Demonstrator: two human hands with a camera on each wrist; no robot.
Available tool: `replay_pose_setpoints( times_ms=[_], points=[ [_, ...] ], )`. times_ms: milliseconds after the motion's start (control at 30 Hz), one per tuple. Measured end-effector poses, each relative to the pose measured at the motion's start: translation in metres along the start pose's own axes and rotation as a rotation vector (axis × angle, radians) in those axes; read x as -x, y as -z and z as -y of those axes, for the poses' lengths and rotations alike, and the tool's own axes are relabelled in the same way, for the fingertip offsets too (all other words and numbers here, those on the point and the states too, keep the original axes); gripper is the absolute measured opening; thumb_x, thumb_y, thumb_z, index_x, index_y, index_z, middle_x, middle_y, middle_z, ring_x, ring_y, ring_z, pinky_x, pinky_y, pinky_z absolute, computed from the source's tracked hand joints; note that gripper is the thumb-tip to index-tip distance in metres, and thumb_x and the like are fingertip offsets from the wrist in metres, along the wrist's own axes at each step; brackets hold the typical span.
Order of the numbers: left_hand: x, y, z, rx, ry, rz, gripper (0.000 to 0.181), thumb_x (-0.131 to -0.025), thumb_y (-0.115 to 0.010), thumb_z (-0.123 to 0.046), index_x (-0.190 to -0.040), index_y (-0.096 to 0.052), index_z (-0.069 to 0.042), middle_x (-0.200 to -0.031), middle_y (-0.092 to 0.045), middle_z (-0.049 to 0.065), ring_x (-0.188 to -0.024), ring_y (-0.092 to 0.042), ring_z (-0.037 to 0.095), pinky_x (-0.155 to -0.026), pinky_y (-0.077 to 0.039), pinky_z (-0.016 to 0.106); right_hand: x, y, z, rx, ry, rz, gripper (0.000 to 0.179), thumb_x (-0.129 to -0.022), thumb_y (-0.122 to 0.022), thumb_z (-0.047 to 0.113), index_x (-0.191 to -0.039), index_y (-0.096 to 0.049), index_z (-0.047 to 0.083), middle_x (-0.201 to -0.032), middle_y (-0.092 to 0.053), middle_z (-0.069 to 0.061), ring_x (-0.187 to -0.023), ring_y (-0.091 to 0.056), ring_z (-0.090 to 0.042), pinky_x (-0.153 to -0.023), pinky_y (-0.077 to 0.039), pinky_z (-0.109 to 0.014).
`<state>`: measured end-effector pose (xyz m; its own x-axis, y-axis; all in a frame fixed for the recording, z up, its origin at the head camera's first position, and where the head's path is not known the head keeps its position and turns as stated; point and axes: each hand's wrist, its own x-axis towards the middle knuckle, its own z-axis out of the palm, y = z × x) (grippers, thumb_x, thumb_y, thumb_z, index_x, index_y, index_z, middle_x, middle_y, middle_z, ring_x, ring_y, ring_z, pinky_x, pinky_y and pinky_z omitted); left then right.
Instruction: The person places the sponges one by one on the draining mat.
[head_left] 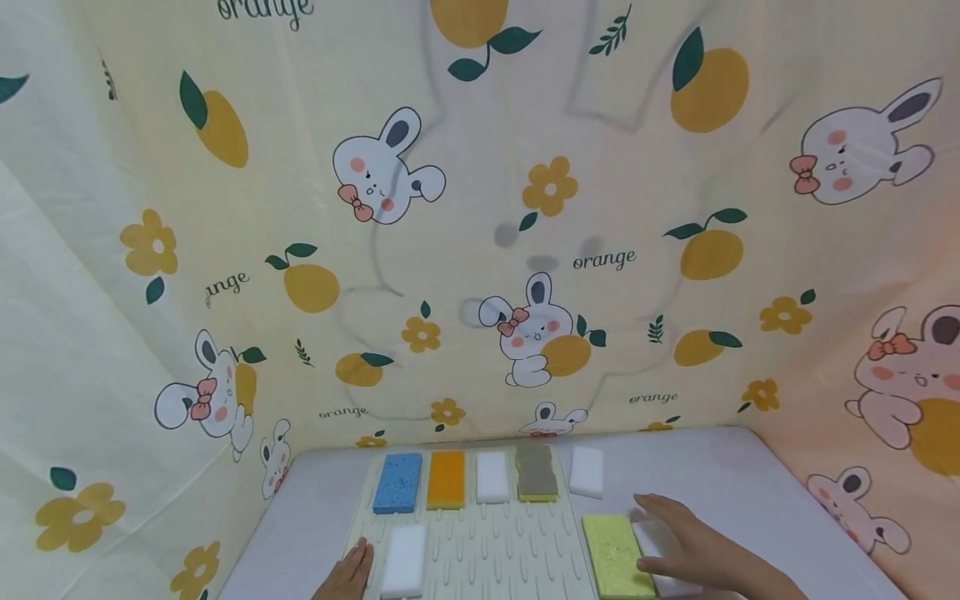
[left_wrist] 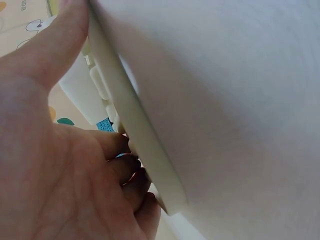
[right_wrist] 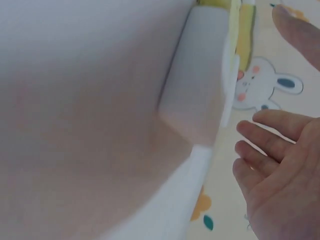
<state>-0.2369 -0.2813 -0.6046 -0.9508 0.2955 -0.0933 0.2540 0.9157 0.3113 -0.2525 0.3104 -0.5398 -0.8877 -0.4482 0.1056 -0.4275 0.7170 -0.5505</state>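
Observation:
My left hand (head_left: pixel 348 571) rests at the left edge of a cream ribbed board (head_left: pixel 480 546). In the left wrist view, its fingers (left_wrist: pixel 135 187) lie along the board's edge, with the thumb farther up. A white sponge (head_left: pixel 405 560) lies on the board beside this hand. At the right, my right hand (head_left: pixel 693 546) hovers with fingers spread over a white block-shaped sponge (head_left: pixel 663 550). A yellow sponge (head_left: pixel 618 554) lies by its fingertips at the board's right edge. In the right wrist view the fingers stand apart from the white sponge (right_wrist: pixel 195 75).
Along the board's back row lie a blue sponge (head_left: pixel 397 483), an orange sponge (head_left: pixel 446 480), a white sponge (head_left: pixel 492 477) and a grey-and-yellow sponge (head_left: pixel 537 472). Another white sponge (head_left: pixel 587 472) lies off the board on the white table (head_left: pixel 697 467). A printed curtain (head_left: pixel 465 250) hangs around the table.

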Motion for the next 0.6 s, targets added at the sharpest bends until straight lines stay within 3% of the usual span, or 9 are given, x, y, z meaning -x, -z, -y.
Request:
replay_pose_setpoints(
  times_ms=[133, 367, 600],
  points=[
    [-0.0001, -0.0016, 0.0008, 0.002, 0.009, -0.002, 0.113, -0.091, -0.069, -0.072, -0.154, -0.042, 0.017, -0.164, -0.04, 0.031, -0.148, -0.042, 0.053, -0.116, -0.039, 0.069, 0.0044, 0.0017, -0.0075, 0.01, 0.001, 0.024, 0.097, -0.089, -0.088, 0.044, -0.156, -0.043, -0.011, -0.153, -0.044, -0.04, -0.138, -0.04, -0.068, -0.102, -0.039, -0.082],
    [-0.0004, -0.0017, -0.0011, 0.005, 0.034, 0.011, 0.116, -0.09, -0.068, -0.076, -0.155, -0.041, 0.016, -0.165, -0.039, 0.031, -0.15, -0.041, 0.052, -0.118, -0.036, 0.069, 0.0074, 0.0031, -0.0056, -0.111, -0.313, 0.116, 0.114, -0.078, -0.094, 0.053, -0.165, -0.038, 0.005, -0.164, -0.038, -0.031, -0.149, -0.033, -0.061, -0.112, -0.033, -0.079],
    [-0.0013, 0.0001, 0.0013, 0.016, 0.006, 0.012, 0.113, -0.091, -0.069, -0.071, -0.155, -0.04, 0.018, -0.165, -0.038, 0.032, -0.149, -0.04, 0.054, -0.116, -0.037, 0.07, 0.0112, -0.0007, -0.0093, -0.167, -0.405, 0.141, 0.116, -0.076, -0.096, 0.049, -0.167, -0.036, 0.009, -0.168, -0.031, -0.032, -0.15, -0.027, -0.063, -0.112, -0.029, -0.082]
  ],
)
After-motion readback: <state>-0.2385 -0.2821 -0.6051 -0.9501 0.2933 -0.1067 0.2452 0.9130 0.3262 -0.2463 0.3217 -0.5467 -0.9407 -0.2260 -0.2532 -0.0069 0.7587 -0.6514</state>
